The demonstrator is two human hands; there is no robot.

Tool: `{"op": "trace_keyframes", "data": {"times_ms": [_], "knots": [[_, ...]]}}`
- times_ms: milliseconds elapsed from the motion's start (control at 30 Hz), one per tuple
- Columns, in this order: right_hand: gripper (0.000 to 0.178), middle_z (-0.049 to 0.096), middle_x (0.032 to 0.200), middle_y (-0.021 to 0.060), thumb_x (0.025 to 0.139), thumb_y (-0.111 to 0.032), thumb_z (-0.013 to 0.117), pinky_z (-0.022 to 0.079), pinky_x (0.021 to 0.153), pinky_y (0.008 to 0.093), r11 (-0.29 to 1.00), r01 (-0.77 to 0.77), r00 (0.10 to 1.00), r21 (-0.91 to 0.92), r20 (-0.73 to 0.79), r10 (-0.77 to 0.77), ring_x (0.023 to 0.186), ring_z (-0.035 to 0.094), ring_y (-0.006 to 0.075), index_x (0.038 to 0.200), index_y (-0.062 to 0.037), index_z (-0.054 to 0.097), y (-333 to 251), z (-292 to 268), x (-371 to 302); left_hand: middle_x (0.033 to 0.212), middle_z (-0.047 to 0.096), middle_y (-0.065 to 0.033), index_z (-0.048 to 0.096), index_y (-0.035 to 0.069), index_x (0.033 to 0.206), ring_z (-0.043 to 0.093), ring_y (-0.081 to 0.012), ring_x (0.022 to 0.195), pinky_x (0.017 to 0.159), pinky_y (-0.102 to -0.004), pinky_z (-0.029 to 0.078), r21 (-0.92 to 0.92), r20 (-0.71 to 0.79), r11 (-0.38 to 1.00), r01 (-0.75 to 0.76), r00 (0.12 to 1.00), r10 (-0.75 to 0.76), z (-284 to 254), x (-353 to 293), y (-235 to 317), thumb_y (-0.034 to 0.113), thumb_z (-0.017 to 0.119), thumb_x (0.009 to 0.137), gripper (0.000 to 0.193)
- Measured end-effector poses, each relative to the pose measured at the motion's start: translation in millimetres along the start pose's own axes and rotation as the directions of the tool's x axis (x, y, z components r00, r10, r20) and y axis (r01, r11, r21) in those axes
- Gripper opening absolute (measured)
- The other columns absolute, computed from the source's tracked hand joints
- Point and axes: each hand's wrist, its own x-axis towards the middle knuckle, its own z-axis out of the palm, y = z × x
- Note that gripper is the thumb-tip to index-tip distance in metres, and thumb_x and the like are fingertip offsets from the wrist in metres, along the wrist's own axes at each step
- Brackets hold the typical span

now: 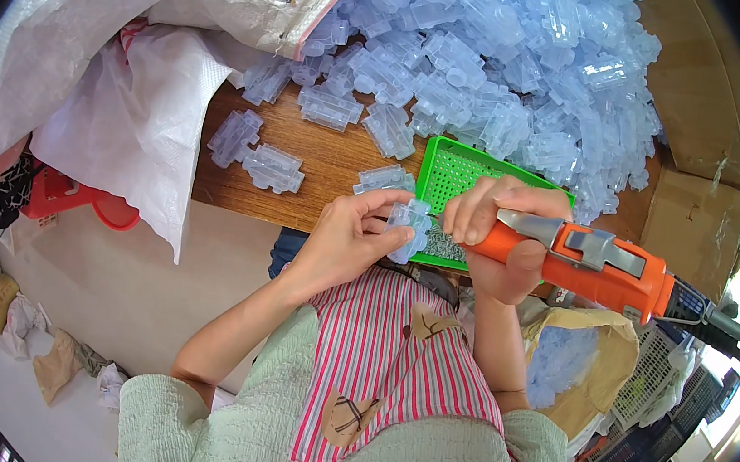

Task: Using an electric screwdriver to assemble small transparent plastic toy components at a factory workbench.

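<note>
Between the thumb and fingers of my left hand (343, 239) is a clear bluish plastic part (409, 228), held just off the table's front edge. My right hand (507, 212) is wrapped around an orange electric screwdriver (610, 269) with a silver lever on its side. The tool lies roughly level, its front end pointing left toward the plastic part; the fingers hide most of the bit, so I cannot tell whether it touches. Behind and below both hands stands a green perforated basket (452, 169), with small shiny metal pieces (449, 244), apparently screws, at its near end.
A large heap of similar plastic parts (498, 72) covers the back of the wooden table (250, 200). Several lie loose at left, beside white woven sacks (132, 113). Cardboard (695, 222) borders the right side. An open bag of parts (618, 337) stands at lower right, near dark crates (651, 446).
</note>
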Motion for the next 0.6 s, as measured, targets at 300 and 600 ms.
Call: {"op": "trace_keyframes", "data": {"times_ms": [300,600], "knots": [[0.040,0.053,0.067,0.0054,0.082,-0.033,0.070,0.045,0.050,0.0290,0.998,-0.027,0.996,0.049,-0.082,0.031,0.058,0.051,0.0140,0.103,-0.0009,0.057,3,11,2,0.079,0.058,-0.0034,0.058,-0.001,0.115,0.056,-0.0036,0.067,0.061,-0.0227,0.047,-0.025,-0.046,0.999,-0.029,0.999,0.028,1,1,-8,0.009,0.070,0.080,0.038],[0.038,0.053,0.066,0.0087,0.083,-0.035,0.069,0.043,0.048,0.0307,0.993,0.013,0.999,-0.121,0.034,-0.009,0.055,0.050,0.0171,0.091,-0.0029,0.051,17,4,-5,0.079,0.062,-0.0063,0.058,-0.002,0.115,0.059,-0.0057,0.067,0.060,-0.0229,0.048,-0.016,-0.070,0.995,-0.098,0.993,0.096,3,3,-8,0.008,0.070,0.079,0.039]]}}
